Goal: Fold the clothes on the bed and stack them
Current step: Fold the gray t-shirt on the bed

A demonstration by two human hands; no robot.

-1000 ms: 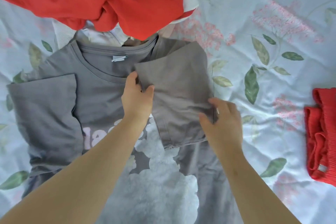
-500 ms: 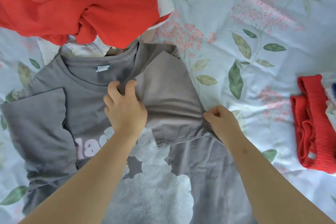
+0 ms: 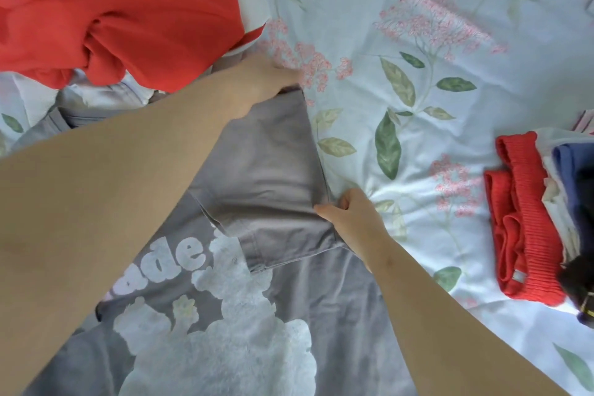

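Observation:
A grey T-shirt (image 3: pixel 273 177) with a white print lies face up on the flowered bed sheet (image 3: pixel 418 80), its right sleeve folded in over the chest. My left hand (image 3: pixel 257 80) reaches across to the shirt's far right shoulder corner and grips the fabric there. At the sleeve's lower right edge my right hand (image 3: pixel 350 219) pinches the folded side of the shirt. My left forearm hides the collar and most of the shirt's left half.
A loose red garment (image 3: pixel 122 10) lies crumpled over white cloth at the top left. At the right edge sits a stack of folded clothes: a red knit piece (image 3: pixel 527 222) with navy and dark items beside it. Open sheet lies between shirt and stack.
My left hand has moved from the sleeve's inner edge near the collar out to the right shoulder corner. My right hand stays pinching the side fold. The view has shifted closer and rightward.

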